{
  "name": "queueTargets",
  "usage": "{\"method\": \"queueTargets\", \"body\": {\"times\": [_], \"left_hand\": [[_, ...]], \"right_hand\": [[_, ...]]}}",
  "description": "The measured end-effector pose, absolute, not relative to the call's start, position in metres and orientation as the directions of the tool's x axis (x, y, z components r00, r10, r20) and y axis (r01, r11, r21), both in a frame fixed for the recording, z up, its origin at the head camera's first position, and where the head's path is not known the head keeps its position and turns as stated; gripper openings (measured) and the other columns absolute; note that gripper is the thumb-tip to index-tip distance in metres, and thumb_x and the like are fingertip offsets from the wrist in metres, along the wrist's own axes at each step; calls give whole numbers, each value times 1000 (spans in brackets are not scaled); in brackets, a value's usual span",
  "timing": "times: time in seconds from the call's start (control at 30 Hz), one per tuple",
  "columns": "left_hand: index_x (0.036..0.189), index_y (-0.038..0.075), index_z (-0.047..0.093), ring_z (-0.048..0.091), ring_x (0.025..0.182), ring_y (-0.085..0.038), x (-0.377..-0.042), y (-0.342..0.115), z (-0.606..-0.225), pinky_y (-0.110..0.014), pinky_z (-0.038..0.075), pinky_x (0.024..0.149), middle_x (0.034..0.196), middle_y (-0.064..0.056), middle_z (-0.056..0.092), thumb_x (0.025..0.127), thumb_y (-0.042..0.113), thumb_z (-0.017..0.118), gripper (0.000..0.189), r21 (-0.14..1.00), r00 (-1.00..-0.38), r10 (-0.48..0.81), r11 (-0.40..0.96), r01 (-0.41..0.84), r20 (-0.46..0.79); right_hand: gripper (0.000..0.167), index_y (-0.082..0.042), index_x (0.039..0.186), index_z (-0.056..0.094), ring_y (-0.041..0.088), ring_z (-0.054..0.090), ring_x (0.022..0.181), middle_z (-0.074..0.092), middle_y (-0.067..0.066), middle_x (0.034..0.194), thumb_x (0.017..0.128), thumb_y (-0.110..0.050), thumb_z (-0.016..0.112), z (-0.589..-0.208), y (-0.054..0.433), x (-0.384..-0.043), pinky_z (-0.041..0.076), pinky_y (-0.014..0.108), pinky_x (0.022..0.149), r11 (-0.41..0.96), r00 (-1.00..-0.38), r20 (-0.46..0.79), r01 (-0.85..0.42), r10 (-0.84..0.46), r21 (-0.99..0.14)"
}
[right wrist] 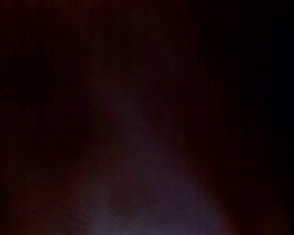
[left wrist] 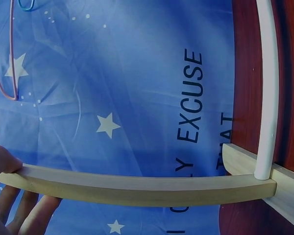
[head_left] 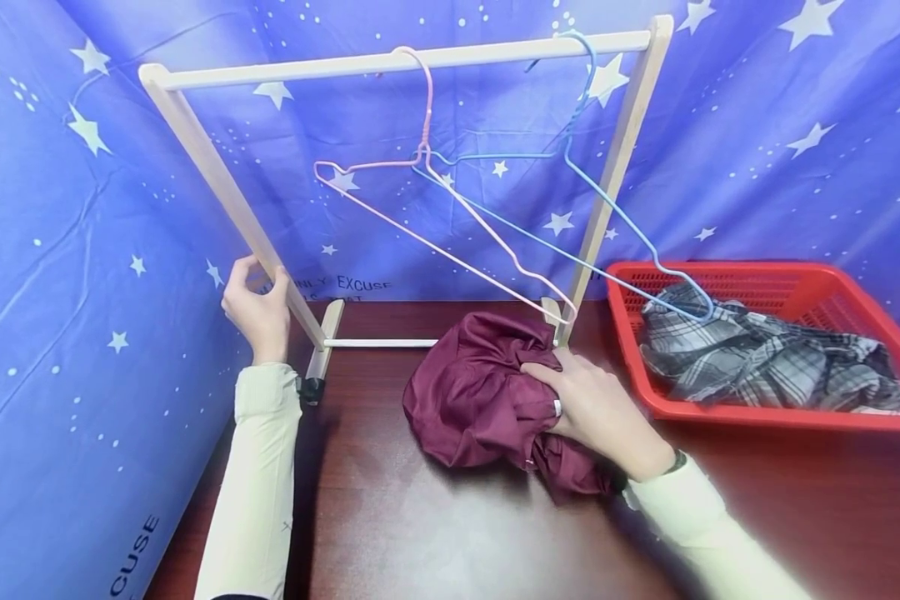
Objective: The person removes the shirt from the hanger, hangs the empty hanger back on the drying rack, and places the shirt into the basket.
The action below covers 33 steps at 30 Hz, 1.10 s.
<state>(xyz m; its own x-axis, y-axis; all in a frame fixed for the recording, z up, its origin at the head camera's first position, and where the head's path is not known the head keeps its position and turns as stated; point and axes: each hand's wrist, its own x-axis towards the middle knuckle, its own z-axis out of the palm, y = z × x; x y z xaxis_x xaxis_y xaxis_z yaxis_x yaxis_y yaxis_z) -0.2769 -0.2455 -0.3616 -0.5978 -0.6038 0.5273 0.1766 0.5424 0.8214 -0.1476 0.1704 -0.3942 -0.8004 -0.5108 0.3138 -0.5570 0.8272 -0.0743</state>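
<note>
My left hand (head_left: pixel 258 312) holds the left post of a wooden clothes rack (head_left: pixel 217 171), thumb on one side and fingers on the other in the left wrist view. With my right hand (head_left: pixel 600 408) I grip a bunched maroon garment (head_left: pixel 468 400) low over the table, at the foot of the rack. A small white tag shows by the fingers, and the garment's kind cannot be made out. From the top bar hang a pink hanger (head_left: pixel 427 108) and, to its right, a blue hanger (head_left: pixel 630 225), both bare. The right wrist view is almost black.
A red plastic basket (head_left: pixel 757 412) at the right holds grey plaid clothing (head_left: pixel 765 350). The blue hanger's lower end overlaps the basket in the head view. Blue star-printed cloth (head_left: pixel 82 275) walls off the back and left of the dark wooden table (head_left: pixel 420 533).
</note>
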Motion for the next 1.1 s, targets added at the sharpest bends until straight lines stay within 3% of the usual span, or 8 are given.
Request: {"method": "queueTargets", "body": {"times": [0.3, 0.53, 0.63, 0.83, 0.93, 1.1], "left_hand": [[107, 10, 73, 64, 76, -10, -277, -243, -361, -33, 47, 91, 103, -7, 75, 84, 16, 73, 24, 823, -603, -603, 542, 171, 523], [106, 8, 72, 70, 84, -29, -276, -242, -360, -36, 48, 92, 102, -9, 75, 84, 15, 72, 24, 820, -595, -605, 545, 175, 529], [106, 7, 72, 71, 85, -32, -276, -242, -359, -37, 48, 92, 102, -10, 75, 84, 14, 73, 23, 825, -598, -609, 538, 172, 522], [107, 7, 72, 70, 85, -34, -275, -242, -360, -40, 47, 95, 103, -11, 75, 84, 14, 72, 24, 823, -600, -605, 540, 174, 524], [107, 8, 72, 70, 84, -31, -276, -243, -360, -37, 46, 95, 102, -10, 75, 84, 15, 73, 24, 820, -597, -606, 548, 166, 526], [106, 10, 73, 67, 77, -8, -276, -244, -360, -32, 48, 94, 103, -6, 76, 84, 15, 73, 23, 821, -603, -606, 550, 155, 519]], "right_hand": [[81, -17, 131, 63, 37, 63, 98, 59, 19, 112, 56, -20, 93, -363, 187, -145, 55, 55, 72, 845, -804, 331, -534, -494, -37], [77, -16, 129, 65, 39, 63, 96, 58, 19, 114, 57, -13, 90, -335, 200, -147, 54, 55, 66, 852, -804, 341, -523, -487, -14], [79, -16, 129, 65, 40, 64, 92, 58, 20, 114, 55, -12, 90, -324, 209, -149, 54, 55, 66, 862, -803, 359, -507, -476, 7], [78, -15, 130, 64, 43, 63, 100, 58, 23, 120, 56, -14, 90, -314, 231, -149, 52, 60, 76, 883, -815, 386, -469, -433, -1], [77, -16, 131, 64, 45, 62, 101, 57, 23, 121, 59, -16, 90, -313, 239, -150, 50, 62, 76, 891, -825, 384, -453, -414, -12], [77, -17, 132, 63, 47, 59, 110, 55, 24, 129, 60, -17, 90, -313, 253, -149, 49, 64, 80, 901, -836, 383, -434, -394, -20]]}}
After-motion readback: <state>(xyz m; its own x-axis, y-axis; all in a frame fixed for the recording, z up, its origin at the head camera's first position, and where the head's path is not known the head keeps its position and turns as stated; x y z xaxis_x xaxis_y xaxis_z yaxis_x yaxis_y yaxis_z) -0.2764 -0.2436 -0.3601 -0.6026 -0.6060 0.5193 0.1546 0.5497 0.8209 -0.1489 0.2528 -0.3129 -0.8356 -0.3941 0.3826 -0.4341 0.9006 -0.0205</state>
